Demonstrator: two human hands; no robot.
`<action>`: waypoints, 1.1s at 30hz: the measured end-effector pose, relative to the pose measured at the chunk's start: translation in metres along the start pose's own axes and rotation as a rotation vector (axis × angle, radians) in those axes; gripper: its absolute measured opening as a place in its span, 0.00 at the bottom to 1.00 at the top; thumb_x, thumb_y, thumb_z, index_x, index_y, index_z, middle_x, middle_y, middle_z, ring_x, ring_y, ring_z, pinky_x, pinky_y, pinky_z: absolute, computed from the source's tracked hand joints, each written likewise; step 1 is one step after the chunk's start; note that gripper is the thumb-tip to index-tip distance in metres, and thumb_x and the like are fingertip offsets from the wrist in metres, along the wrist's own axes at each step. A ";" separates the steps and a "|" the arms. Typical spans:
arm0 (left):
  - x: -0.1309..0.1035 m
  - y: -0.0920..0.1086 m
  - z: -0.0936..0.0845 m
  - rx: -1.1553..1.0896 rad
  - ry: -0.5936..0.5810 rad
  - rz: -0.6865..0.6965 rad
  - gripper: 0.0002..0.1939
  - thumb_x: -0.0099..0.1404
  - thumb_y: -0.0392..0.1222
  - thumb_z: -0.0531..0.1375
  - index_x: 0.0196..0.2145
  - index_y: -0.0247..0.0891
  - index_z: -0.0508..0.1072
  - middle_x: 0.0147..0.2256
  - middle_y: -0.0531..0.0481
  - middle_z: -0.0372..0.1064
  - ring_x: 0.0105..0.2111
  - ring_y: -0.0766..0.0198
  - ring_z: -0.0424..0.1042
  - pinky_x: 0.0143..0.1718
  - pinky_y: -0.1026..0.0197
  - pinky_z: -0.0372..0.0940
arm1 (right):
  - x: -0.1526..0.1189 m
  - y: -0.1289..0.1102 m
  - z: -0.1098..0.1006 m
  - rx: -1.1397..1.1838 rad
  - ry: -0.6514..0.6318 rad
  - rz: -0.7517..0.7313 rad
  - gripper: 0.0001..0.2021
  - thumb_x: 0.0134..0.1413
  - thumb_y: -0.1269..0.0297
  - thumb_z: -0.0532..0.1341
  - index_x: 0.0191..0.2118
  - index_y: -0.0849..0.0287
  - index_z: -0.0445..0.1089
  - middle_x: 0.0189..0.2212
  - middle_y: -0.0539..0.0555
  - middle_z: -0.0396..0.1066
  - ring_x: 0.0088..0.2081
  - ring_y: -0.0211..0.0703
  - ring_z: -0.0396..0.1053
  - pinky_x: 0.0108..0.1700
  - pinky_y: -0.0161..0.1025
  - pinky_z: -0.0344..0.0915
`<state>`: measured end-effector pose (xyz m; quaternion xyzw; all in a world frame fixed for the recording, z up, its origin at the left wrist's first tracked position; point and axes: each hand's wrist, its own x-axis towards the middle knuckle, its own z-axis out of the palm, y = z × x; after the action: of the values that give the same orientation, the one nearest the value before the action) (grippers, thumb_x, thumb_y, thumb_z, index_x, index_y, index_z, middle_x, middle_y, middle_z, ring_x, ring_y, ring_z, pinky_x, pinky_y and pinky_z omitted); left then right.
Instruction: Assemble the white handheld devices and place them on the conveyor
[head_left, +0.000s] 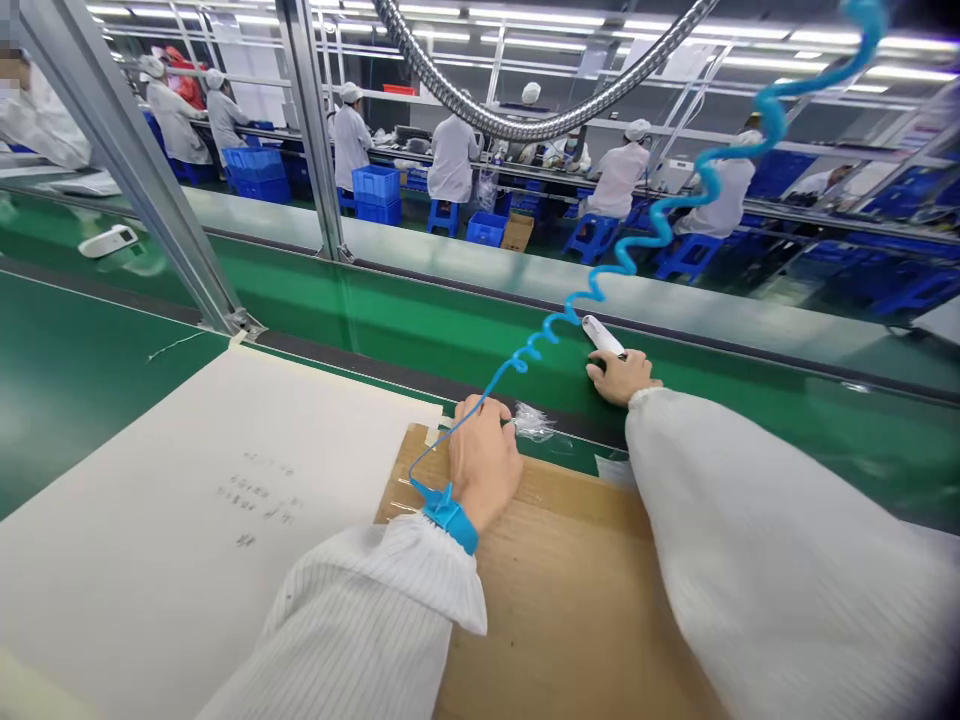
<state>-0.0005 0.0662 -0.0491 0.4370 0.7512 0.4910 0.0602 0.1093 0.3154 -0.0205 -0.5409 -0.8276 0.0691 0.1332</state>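
In the head view, read as a dial with 12 at the top, the right hand [621,378] reaches out at 3 o'clock over the green conveyor belt [420,330]. Its fingers are at the near end of a white handheld device [602,336], which lies on the belt with its far end pointing toward 10 o'clock; whether they grasp it or merely touch it, I cannot tell. The left hand [484,455] is at 6 o'clock, fingers bent over the far edge of a brown board [570,600], just beside some crumpled clear plastic [533,421]; I cannot tell if it grips anything. A blue wrist strap [451,518] circles that wrist, its coiled cord [660,220] rising between 1 and 2 o'clock. A white sheet [150,520] with handwriting lies at 8 o'clock. Another white device [109,241] sits between 9 and 10. Beyond, around 12, people in white coats work along benches.
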 end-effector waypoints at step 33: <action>-0.031 0.034 -0.049 -0.288 -0.651 -0.035 0.12 0.70 0.48 0.53 0.38 0.39 0.72 0.32 0.52 0.74 0.26 0.67 0.68 0.30 0.64 0.60 | -0.198 -0.029 -0.052 0.053 0.392 -0.712 0.09 0.68 0.69 0.55 0.37 0.54 0.71 0.35 0.50 0.73 0.35 0.44 0.66 0.41 0.47 0.54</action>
<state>0.0131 0.0146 -0.0079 0.5449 0.6230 0.4257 0.3658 0.1746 0.1210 0.0074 -0.2199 -0.9200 -0.0647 0.3180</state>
